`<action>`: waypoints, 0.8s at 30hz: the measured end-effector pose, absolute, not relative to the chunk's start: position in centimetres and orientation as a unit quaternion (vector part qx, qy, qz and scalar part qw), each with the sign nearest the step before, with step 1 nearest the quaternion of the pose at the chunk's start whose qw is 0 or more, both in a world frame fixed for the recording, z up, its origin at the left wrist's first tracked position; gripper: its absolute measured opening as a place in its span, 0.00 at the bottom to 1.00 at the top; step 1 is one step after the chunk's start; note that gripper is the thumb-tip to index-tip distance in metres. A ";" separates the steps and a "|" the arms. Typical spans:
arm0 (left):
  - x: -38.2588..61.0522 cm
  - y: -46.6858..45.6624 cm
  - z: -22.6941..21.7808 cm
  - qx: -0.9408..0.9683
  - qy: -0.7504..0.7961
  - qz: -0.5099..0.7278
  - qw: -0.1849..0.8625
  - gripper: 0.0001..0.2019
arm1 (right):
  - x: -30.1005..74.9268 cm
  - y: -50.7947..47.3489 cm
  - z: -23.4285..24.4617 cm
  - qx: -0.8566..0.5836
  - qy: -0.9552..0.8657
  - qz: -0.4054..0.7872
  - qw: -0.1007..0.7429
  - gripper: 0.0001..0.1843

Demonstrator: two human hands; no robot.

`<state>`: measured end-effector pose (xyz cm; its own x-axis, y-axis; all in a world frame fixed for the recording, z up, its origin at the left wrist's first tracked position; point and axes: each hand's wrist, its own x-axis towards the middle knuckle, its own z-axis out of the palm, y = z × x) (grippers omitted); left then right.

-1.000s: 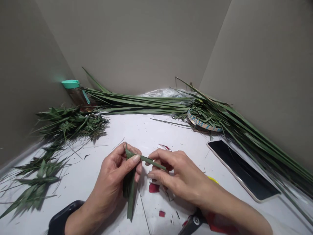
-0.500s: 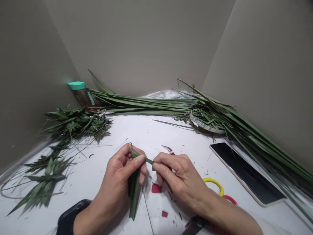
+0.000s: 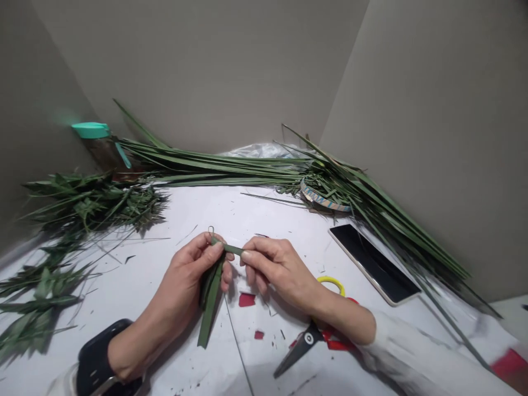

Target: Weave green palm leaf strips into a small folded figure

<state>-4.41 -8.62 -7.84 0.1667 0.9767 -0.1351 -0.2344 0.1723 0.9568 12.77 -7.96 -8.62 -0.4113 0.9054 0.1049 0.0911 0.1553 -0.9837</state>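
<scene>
Between my two hands a green leaf strip [image 3: 233, 249] is stretched nearly level. My left hand [image 3: 197, 261] pinches its left part, where it bends over other folded strips. Below those fingers hang long leaf strips [image 3: 212, 308], and a thin wire [image 3: 238, 344] runs down to the table; a small wire loop [image 3: 211, 229] sticks up above the thumb. My right hand [image 3: 280, 270] grips the strip's right end between thumb and forefinger. Under my right forearm lie scissors [image 3: 303, 346] with a yellow and a red handle ring, partly hidden.
Leaf ornaments [image 3: 91, 203] pile up at left, near a bottle with a teal lid [image 3: 91, 130]. Long leaves [image 3: 214, 165] line the back. A round tray [image 3: 325, 198] holds leaf pieces. A phone [image 3: 373, 261] lies at right; red scraps [image 3: 247, 300] dot the white table [image 3: 198, 206].
The whole view has shifted, so things sit further left and higher, and more of the scissors shows. Both hands keep their pinch on the leaf strip.
</scene>
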 end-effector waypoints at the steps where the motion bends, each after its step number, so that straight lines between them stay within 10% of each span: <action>1: -4.5 -8.6 -7.9 0.422 0.435 0.474 0.639 0.07 | 12.8 -7.8 -8.7 -0.381 -0.657 0.521 0.390 0.14; 24: -5.4 -7.3 -8.7 0.341 0.410 0.526 0.662 0.07 | 20.8 -8.2 1.0 -0.464 -0.774 0.258 0.345 0.06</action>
